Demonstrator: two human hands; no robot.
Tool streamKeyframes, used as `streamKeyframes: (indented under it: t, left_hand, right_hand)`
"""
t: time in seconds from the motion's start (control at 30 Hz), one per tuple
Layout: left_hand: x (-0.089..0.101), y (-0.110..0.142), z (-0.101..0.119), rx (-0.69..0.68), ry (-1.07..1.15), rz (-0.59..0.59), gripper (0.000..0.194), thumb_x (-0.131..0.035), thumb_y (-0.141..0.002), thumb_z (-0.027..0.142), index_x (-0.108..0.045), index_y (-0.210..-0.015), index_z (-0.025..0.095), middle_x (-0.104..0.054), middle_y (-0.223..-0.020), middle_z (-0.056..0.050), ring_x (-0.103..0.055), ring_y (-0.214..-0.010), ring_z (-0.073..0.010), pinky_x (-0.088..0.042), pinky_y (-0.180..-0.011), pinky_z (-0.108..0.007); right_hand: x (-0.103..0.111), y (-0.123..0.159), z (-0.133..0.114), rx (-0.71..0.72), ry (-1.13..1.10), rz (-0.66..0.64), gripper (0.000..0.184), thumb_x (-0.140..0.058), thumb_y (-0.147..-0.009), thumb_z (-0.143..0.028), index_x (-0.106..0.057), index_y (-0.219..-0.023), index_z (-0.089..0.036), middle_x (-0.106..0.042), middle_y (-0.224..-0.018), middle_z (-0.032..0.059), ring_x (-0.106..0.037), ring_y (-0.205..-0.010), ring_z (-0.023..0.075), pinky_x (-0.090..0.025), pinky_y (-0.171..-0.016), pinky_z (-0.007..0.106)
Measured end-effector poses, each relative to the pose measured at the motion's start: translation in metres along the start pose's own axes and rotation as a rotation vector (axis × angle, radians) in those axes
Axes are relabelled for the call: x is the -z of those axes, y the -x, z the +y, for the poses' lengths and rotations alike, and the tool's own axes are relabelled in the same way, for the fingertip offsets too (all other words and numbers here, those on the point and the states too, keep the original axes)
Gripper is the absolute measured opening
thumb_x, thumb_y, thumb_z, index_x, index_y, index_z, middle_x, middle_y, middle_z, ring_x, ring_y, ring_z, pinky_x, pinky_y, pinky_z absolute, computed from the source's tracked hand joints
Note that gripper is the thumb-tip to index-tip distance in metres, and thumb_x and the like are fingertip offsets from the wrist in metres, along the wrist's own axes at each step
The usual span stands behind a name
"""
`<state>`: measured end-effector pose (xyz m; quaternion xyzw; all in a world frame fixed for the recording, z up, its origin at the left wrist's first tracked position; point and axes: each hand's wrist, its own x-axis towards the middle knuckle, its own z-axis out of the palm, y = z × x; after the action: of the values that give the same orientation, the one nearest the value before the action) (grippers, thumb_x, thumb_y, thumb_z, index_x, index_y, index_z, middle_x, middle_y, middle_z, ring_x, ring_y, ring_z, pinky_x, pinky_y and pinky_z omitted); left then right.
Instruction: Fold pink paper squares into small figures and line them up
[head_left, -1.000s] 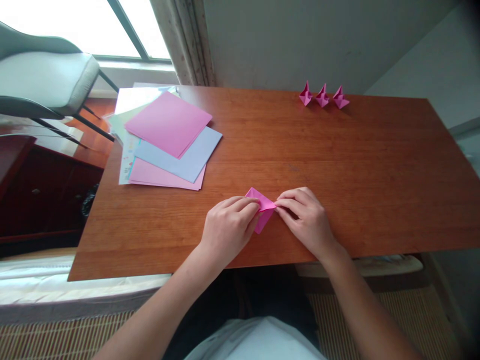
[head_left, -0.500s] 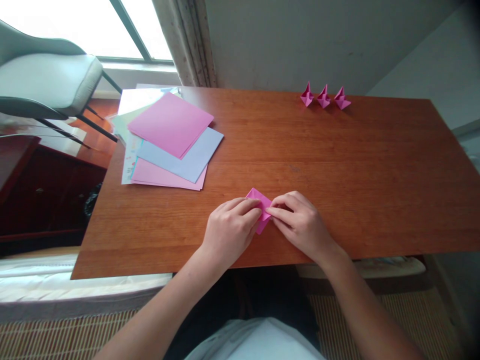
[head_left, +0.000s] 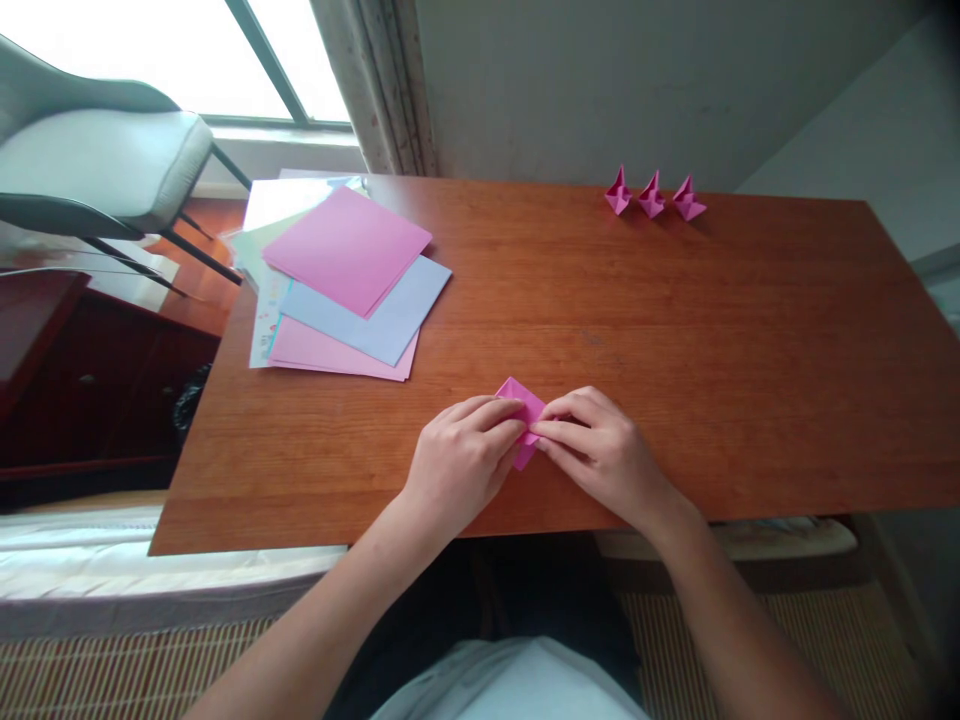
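A small folded pink origami paper lies near the table's front edge, between both hands. My left hand is closed on its left side, with fingertips pressing on the top. From the right, my right hand pinches the paper's right side, its fingers almost touching those of the left. The hands cover much of the paper, so its exact folds are partly hidden. Three finished-looking pink origami figures with upright points, one of them the leftmost figure, stand in a row at the table's far edge.
On the left of the wooden table lies a stack of paper: pink sheets on top, blue sheets beneath, lighter pink sheets lower down. A grey chair stands beyond the left edge, near a curtain.
My right hand has moved slightly left onto the paper, and the pointed tip that stuck out to the right is now folded in under its fingers. My left hand stays in place.
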<state>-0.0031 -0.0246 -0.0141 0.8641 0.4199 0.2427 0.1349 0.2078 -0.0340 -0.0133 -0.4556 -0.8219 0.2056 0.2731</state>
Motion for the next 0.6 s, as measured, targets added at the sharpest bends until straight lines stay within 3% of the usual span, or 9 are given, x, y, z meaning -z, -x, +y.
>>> streamKeyframes:
  t: [0.2,0.6]
  left_hand:
    - [-0.0007,0.0014,-0.0015,-0.002,0.024,0.011,0.017,-0.057,-0.099,0.026,-0.073,-0.100,0.021,-0.077,-0.113,-0.003,-0.071,-0.099,-0.0210,-0.058,-0.088,-0.037]
    - [0.0030,0.0033,-0.0071,-0.061,0.038,-0.012,0.014,-0.059,-0.098,0.026,-0.072,-0.099,0.021,-0.076,-0.115,-0.002,-0.071,-0.105,-0.0215,-0.058,-0.092,-0.035]
  right_hand:
    - [0.0009,-0.0005,0.0005,0.038,-0.077,-0.004,0.013,-0.064,-0.096,-0.019,-0.074,-0.099,-0.026,-0.073,-0.099,0.0033,-0.061,-0.092,0.0197,-0.054,-0.084,0.038]
    - [0.0025,0.0031,0.0036,0.085,-0.009,-0.046,0.016,-0.064,-0.095,-0.019,-0.075,-0.102,-0.028,-0.074,-0.105,0.0039,-0.062,-0.095,0.0203,-0.054,-0.086,0.039]
